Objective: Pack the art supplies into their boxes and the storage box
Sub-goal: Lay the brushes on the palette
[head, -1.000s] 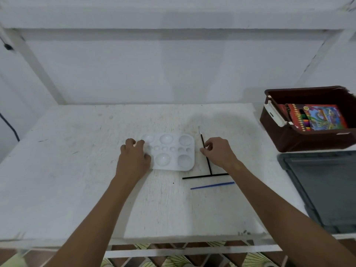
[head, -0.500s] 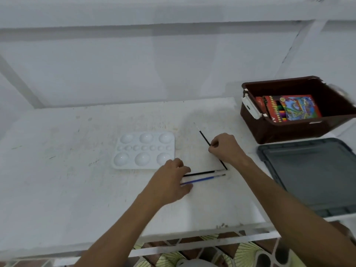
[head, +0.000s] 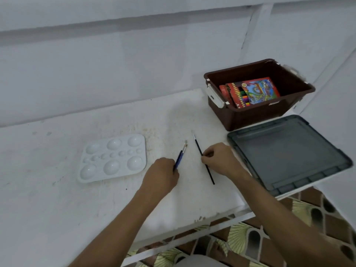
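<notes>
since a moment ago the left hand has lifted a blue-handled and a black-handled thin paintbrush, fingers closed round both; the right hand pinches a long black paintbrush on the white table, near the white plastic palette and brown storage box

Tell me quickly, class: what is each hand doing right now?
Left hand: closed around two paintbrushes, one blue-handled, one dark.
Right hand: fingers pinching a black paintbrush at mid-handle.
</notes>
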`<state>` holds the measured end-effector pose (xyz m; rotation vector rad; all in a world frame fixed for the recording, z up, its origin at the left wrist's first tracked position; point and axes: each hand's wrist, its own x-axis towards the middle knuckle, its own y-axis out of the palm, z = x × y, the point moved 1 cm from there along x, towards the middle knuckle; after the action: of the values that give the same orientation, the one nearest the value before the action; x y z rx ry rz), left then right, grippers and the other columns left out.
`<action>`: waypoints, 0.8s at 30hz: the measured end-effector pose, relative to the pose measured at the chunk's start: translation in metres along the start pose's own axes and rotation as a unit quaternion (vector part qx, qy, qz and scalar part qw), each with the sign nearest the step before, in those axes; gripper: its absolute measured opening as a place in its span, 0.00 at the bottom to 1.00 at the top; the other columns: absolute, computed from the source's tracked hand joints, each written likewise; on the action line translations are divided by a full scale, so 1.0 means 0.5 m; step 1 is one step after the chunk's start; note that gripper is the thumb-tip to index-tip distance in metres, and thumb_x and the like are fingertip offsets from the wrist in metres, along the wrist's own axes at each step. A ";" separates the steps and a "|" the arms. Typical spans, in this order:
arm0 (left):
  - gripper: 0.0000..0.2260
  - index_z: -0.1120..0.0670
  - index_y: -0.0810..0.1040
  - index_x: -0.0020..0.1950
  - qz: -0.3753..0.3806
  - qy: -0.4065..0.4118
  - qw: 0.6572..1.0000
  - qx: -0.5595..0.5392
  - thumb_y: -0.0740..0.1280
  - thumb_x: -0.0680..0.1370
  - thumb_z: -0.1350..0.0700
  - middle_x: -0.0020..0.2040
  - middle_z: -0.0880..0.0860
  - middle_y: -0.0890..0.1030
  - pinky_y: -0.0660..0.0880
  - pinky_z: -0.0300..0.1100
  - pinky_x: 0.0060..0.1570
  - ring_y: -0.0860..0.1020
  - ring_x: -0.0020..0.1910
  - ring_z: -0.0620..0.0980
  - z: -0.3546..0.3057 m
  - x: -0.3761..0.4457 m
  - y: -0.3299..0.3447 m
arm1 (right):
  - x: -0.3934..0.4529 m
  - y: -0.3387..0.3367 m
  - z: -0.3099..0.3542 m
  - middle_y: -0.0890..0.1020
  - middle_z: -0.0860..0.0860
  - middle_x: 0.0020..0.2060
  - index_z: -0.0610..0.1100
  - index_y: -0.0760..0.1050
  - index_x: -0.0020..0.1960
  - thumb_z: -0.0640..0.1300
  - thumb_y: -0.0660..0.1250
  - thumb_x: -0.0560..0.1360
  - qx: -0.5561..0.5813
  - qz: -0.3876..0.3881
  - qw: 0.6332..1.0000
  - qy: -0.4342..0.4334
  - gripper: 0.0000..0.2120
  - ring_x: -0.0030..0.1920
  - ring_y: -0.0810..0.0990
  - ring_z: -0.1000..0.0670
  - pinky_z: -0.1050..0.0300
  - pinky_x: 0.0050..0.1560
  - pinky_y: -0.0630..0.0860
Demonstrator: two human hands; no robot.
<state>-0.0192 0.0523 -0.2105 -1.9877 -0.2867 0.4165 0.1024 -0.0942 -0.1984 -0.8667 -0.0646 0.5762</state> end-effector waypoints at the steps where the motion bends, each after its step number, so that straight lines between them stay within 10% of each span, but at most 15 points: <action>1: 0.10 0.59 0.80 0.46 0.011 -0.018 1.000 -0.016 0.62 0.78 0.55 0.39 0.52 0.79 0.74 0.40 0.33 0.76 0.34 0.47 -0.013 0.008 0.000 | -0.001 0.007 0.002 0.84 0.45 0.43 0.39 0.82 0.49 0.41 0.70 0.72 -0.002 0.005 1.000 0.000 0.09 0.38 0.79 0.53 0.68 0.35 0.72; 5: 0.10 0.60 0.78 0.38 0.040 -0.073 0.985 -0.151 0.62 0.77 0.58 0.33 0.55 0.80 0.78 0.41 0.31 0.78 0.29 0.48 -0.058 0.029 -0.005 | -0.001 0.024 0.014 0.84 0.45 0.44 0.39 0.82 0.50 0.45 0.70 0.73 -0.006 0.019 1.000 -0.013 0.11 0.41 0.80 0.51 0.63 0.41 0.75; 11: 0.14 0.61 0.77 0.60 0.071 -0.170 0.898 -0.400 0.61 0.76 0.67 0.42 0.58 0.84 0.80 0.44 0.34 0.83 0.36 0.54 -0.059 0.041 -0.014 | -0.004 0.032 0.021 0.75 0.50 0.30 0.41 0.77 0.42 0.49 0.71 0.73 -0.028 0.048 0.998 -0.019 0.11 0.28 0.71 0.55 0.66 0.28 0.66; 16: 0.20 0.52 0.72 0.69 -0.015 -0.038 0.994 -0.102 0.63 0.77 0.61 0.62 0.54 0.75 0.70 0.33 0.47 0.76 0.53 0.49 -0.010 0.057 -0.028 | -0.006 0.038 0.028 0.79 0.48 0.46 0.41 0.78 0.56 0.46 0.71 0.73 -0.080 0.079 0.992 -0.052 0.14 0.43 0.77 0.51 0.63 0.43 0.73; 24: 0.11 0.46 0.79 0.61 0.008 0.179 0.974 0.142 0.62 0.80 0.53 0.61 0.48 0.74 0.64 0.44 0.55 0.70 0.58 0.51 -0.004 0.084 -0.033 | 0.012 0.012 0.027 0.80 0.47 0.50 0.42 0.79 0.54 0.40 0.68 0.74 -0.123 0.112 0.982 -0.088 0.08 0.45 0.78 0.50 0.63 0.45 0.73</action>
<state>0.0197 0.0737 -0.2020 -1.7433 0.0167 0.0952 0.1008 -0.0788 -0.1951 -1.0699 -0.2041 0.8680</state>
